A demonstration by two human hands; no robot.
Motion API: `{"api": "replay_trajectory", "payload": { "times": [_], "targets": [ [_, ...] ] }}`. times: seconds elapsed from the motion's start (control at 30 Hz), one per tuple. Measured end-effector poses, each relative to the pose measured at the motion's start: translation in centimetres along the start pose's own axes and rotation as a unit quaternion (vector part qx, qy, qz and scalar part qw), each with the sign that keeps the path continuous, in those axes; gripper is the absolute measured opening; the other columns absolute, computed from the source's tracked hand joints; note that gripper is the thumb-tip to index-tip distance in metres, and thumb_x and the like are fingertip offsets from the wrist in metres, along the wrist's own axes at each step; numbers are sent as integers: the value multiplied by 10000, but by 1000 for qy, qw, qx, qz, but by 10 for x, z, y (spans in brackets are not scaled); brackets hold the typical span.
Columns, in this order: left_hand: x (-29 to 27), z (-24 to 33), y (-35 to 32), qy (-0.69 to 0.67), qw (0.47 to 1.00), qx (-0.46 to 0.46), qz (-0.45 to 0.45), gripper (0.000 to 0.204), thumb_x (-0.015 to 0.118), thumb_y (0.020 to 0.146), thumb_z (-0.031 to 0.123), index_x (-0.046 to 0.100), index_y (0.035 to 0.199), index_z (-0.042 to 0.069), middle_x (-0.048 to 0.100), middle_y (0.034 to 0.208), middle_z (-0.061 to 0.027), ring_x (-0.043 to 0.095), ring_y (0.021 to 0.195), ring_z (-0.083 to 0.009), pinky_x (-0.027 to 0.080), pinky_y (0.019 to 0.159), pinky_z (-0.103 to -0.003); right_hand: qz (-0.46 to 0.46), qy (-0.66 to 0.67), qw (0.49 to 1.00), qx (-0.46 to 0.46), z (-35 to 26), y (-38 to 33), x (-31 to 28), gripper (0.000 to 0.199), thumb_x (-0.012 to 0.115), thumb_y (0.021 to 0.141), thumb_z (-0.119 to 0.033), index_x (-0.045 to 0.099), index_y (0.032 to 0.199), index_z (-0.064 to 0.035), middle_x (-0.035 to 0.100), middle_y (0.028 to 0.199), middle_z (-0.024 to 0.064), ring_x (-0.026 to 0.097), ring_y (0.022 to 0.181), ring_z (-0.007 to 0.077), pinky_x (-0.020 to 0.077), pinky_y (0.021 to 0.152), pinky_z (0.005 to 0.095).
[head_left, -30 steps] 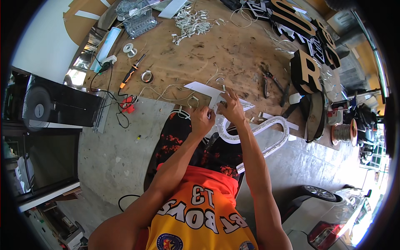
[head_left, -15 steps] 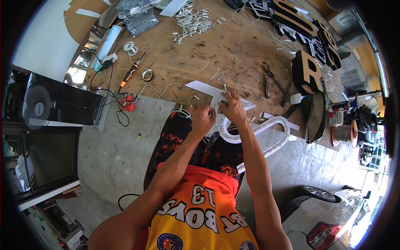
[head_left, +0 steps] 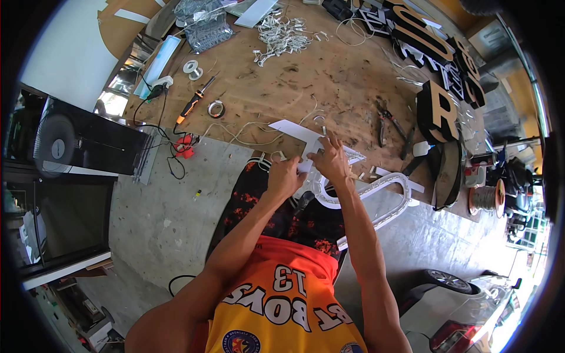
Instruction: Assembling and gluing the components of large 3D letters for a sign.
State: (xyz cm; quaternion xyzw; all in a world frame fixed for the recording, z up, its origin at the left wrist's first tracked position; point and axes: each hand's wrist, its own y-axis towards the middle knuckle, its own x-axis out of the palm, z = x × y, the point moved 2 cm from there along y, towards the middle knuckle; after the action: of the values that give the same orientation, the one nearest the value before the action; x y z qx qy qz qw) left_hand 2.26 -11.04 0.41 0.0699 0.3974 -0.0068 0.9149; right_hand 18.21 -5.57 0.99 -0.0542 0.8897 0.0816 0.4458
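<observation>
A white channel-letter piece [head_left: 384, 222] with a curved, hollow outline lies across the near table edge and my lap. Close to the table edge, my left hand [head_left: 286, 178] has its fingers curled around a white edge of it. My right hand [head_left: 333, 162] rests over its upper part, thumb and fingers bent against the white surface. A flat white strip [head_left: 286, 126] sticks out past my hands to the upper left. What lies under my fingertips is partly hidden. Thin pale wire [head_left: 259, 140] trails along the table beside my left hand.
On the brown table [head_left: 282, 88] lie a soldering iron [head_left: 191, 107], solder spool [head_left: 192, 69], tape roll [head_left: 216, 109], pliers [head_left: 388, 120] and a heap of white LED modules [head_left: 282, 38]. Black-sided letters [head_left: 436, 112] stand at the right, near a wire spool [head_left: 487, 200].
The whole view has shifted slightly. My left hand has turned a little and its fingers sit lower on the white piece; my right hand stays over it.
</observation>
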Motion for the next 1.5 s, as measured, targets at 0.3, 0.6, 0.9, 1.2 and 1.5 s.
{"api": "replay_trajectory", "payload": {
  "times": [0.3,0.6,0.9,1.2,1.5],
  "targets": [
    [-41,-37,-13,51,995,28,-85,102,718,780,150,715,839,66,680,788,-142,678,779,-349,535,716,-456,39,-59,997,-5,-10,-10,7,573,819,717,-213,622,1226,-36,532,1343,163,537,1154,396,479,930,486],
    [-59,-38,3,69,988,125,-60,112,710,798,156,741,851,62,699,784,-144,676,742,-334,518,683,-414,50,-107,992,-34,-19,-9,5,473,801,746,-205,655,1164,-38,553,1304,143,553,1112,369,482,867,472],
    [-48,-37,-10,-207,963,-51,-163,132,691,844,111,736,896,-1,686,715,-152,673,636,-244,509,614,-341,23,380,878,291,-51,-84,43,238,665,935,-200,677,901,34,632,618,70,563,482,169,435,478,282],
    [-31,-48,-17,-207,965,-35,-155,117,703,866,96,729,893,-15,686,687,-104,607,583,-131,475,563,-284,8,530,785,322,-48,-89,58,306,645,962,-227,669,822,44,628,620,47,530,496,76,385,458,223],
    [-25,-67,-11,-269,934,-147,-184,184,671,939,157,733,933,-17,672,734,3,528,604,-41,432,562,-224,-118,162,976,79,-38,-131,25,156,662,889,-112,687,959,25,673,717,168,626,583,221,499,559,338]
  ]
}}
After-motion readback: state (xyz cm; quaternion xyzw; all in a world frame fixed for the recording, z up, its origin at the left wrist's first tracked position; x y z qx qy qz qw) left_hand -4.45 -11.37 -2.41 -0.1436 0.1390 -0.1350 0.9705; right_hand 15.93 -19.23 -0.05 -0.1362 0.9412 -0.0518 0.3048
